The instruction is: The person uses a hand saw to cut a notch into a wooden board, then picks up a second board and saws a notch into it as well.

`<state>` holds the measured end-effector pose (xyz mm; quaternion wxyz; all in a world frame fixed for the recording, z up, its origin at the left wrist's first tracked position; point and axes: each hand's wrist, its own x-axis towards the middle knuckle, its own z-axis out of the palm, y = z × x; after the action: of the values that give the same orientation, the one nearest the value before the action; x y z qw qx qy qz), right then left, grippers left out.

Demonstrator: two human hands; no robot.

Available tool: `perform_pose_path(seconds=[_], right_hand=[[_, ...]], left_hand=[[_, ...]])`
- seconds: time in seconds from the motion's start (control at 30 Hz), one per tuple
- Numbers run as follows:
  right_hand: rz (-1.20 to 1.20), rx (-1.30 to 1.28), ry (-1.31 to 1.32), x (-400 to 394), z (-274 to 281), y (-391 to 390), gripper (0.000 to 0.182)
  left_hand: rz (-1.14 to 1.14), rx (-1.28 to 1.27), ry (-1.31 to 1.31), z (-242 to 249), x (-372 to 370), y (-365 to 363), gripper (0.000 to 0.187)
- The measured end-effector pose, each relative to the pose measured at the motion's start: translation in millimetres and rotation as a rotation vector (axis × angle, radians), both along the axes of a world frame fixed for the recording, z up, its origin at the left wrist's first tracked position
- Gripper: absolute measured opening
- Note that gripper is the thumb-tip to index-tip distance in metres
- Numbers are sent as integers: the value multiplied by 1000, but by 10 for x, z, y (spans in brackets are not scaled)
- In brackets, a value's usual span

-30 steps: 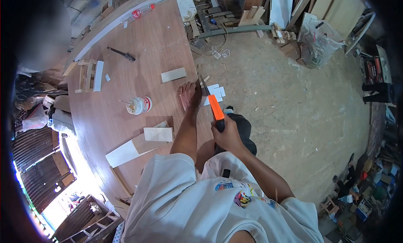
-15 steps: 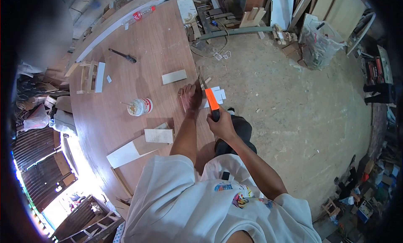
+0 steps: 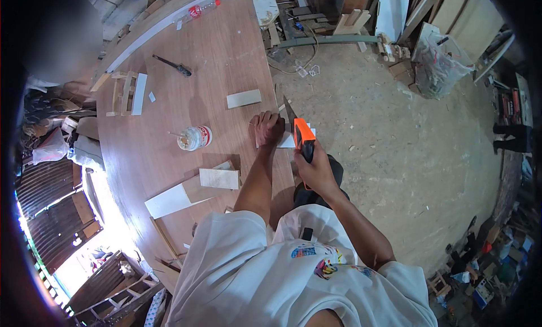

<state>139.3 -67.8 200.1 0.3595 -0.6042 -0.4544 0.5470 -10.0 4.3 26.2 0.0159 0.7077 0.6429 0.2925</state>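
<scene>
My right hand [image 3: 315, 168] is wrapped around the orange-and-black handle of a handsaw [image 3: 304, 136]. Its narrow blade points away from me, just past the table's right edge. My left hand [image 3: 271, 129] presses down with bent fingers on a small white board [image 3: 287, 140], which juts over that edge beside the saw. Part of the board is hidden under the hand and behind the saw handle. A pale wood block [image 3: 244, 99] lies a little beyond my left hand.
On the wooden table [image 3: 220, 56] are an open jar [image 3: 195, 138], a dark screwdriver-like tool [image 3: 173, 65], a small wooden frame [image 3: 125, 94], a plastic bottle [image 3: 204, 8] and board offcuts [image 3: 219, 178]. A filled plastic bag [image 3: 443, 64] stands on the floor amid leaning boards.
The saw and my right hand have drawn back slightly towards me relative to the table edge. My left hand stays on the white board. The whole view has shifted a little.
</scene>
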Motion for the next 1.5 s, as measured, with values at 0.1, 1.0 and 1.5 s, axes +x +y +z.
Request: perform_pose_path(seconds=[0.1,1.0,1.5], right_hand=[[29,3,35,16,-150,75,19],[115,-40,-49,-49,365,-117,14],[76,13,-17,-51,412,-329,22]], left_hand=[[25,-21,20,6,9,-14,3],[88,-11,82,-199,-39,-8,7],[43,-37,26,-164,-49,-16,8]])
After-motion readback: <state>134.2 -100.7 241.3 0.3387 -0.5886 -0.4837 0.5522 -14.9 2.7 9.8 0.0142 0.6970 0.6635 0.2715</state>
